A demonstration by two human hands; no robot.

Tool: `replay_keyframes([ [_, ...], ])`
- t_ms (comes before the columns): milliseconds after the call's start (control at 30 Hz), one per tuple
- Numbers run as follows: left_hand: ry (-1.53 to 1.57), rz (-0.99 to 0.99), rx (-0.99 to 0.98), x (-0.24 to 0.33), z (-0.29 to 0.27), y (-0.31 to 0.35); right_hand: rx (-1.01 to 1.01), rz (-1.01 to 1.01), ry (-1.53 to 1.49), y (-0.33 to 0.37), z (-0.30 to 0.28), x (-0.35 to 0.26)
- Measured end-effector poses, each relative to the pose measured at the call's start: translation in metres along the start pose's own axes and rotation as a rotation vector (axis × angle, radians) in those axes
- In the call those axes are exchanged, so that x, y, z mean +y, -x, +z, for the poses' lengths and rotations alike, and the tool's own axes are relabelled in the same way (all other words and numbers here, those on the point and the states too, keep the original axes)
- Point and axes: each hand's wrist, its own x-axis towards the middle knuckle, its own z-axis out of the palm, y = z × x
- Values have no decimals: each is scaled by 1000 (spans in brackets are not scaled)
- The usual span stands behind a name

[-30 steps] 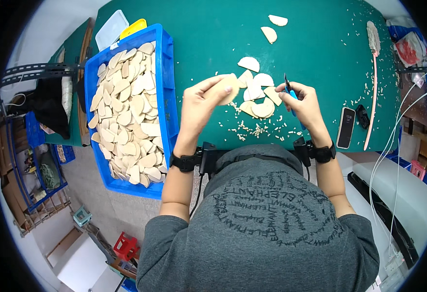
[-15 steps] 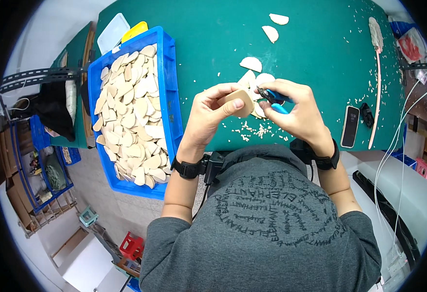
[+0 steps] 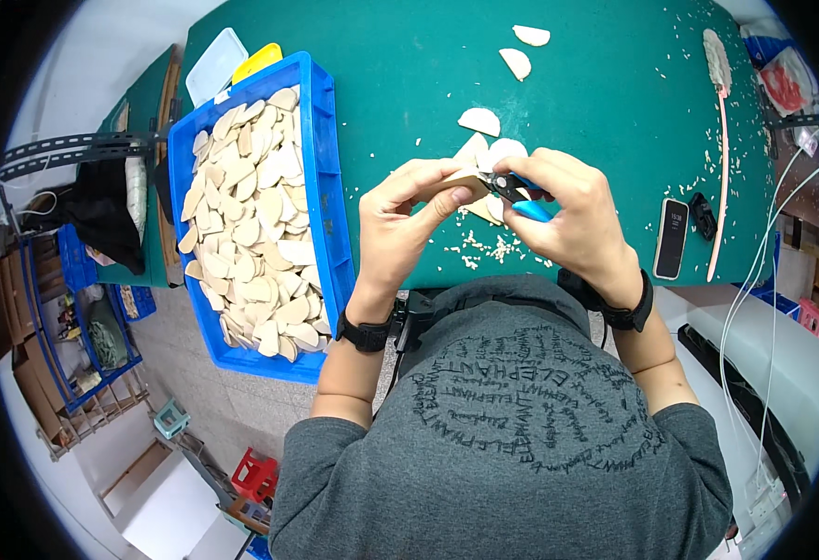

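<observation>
Between the thumb and fingers of my left hand is a flat, cream half-round piece, held over the green table. My right hand is closed around blue-handled cutting pliers. The jaws of the pliers meet the right edge of the held piece; whether they bite into it I cannot tell. Beyond and under my hands lie several loose half-round pieces. Small pale clippings are scattered on the table below the pliers.
To the left stands a blue crate heaped with cream pieces. Right of my hands lie a phone, a small black object and a pink-handled brush. Two half-round pieces rest far back on the green table.
The pliers have come to the edge of the held piece, where before they were slightly apart. My left hand has tilted the piece so it shows more edge-on.
</observation>
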Motion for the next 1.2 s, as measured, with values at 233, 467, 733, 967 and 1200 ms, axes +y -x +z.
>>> replay_keyframes([
  [233,-109,40,25,4,3,2,-19,-24,33,1,-2,2],
  [467,-211,107,15,4,3,0,9,-73,88,2,2,8],
  [733,69,-156,43,-6,0,-2,177,87,-178,3,18,20],
  [967,275,-272,116,-13,-17,0,147,301,-205,15,14,34],
  [1200,-227,-15,504,-17,-78,9,136,393,-141,32,13,50],
])
